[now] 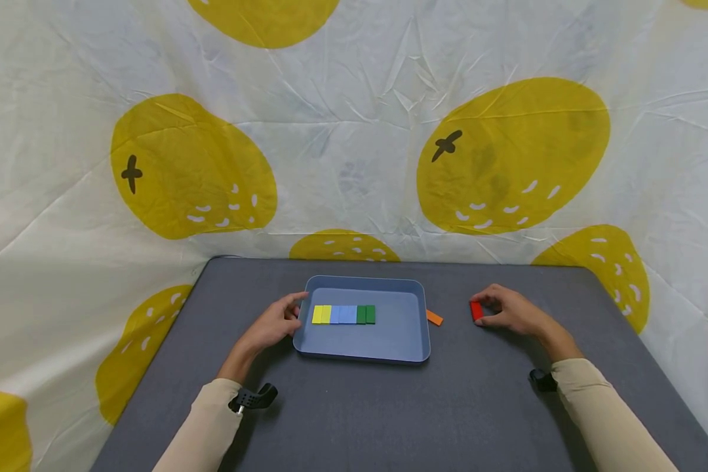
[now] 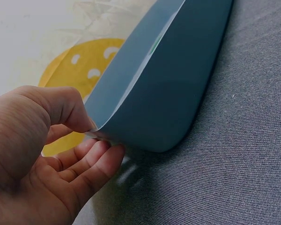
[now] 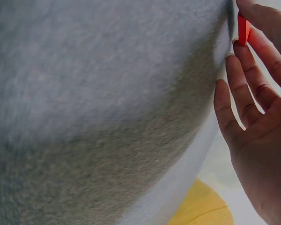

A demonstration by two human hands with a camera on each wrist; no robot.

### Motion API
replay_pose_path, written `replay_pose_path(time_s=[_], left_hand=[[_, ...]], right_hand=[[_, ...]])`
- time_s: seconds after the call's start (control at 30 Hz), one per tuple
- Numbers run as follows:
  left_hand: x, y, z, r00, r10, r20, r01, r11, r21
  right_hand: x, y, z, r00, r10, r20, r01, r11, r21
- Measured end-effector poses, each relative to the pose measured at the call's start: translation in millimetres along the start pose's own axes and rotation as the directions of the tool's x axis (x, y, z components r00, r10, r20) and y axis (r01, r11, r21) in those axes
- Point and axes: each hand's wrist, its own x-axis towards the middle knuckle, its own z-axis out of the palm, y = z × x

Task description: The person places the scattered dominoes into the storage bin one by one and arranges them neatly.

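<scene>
My left hand [image 1: 273, 322] pinches the left rim of a shallow blue-grey tray [image 1: 360, 346]. Up close in the left wrist view, thumb and fingers meet at the corner of the tray wall [image 2: 154, 103]. Inside the tray, flat tiles lie edge to edge in a row: yellow tiles [image 1: 322, 314], light blue tiles [image 1: 343, 314] and dark green tiles [image 1: 366, 314]. Well to the right of the tray, my right hand [image 1: 516, 313] holds a red tile [image 1: 476, 311] between thumb and fingertips. The right wrist view shows this red tile [image 3: 243, 29] edge-on, the other fingers extended.
An orange tile [image 1: 434, 318] lies on the dark grey table [image 1: 389, 419], against the tray's right side. Behind the table hangs a white cloth [image 1: 354, 177] with yellow fruit shapes. Each wrist wears a black band [image 1: 254, 397].
</scene>
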Motion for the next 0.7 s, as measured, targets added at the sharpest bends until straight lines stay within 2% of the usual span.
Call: replay_pose_path(time_s=[0.37,0.7], left_hand=[[-1.1,1.9,-0.4,1.000,-0.002,0.001,0.002,1.000,-0.005],[-1.1,1.8,-0.4,1.000,-0.005,0.002,0.005,1.000,-0.007]], right_hand=[[6.0,-20,-1,1.000,-0.010,0.003,0.009,1.000,0.019],[17.5,-45,-6,0.998,-0.061,0.016,0.060,0.997,0.045]])
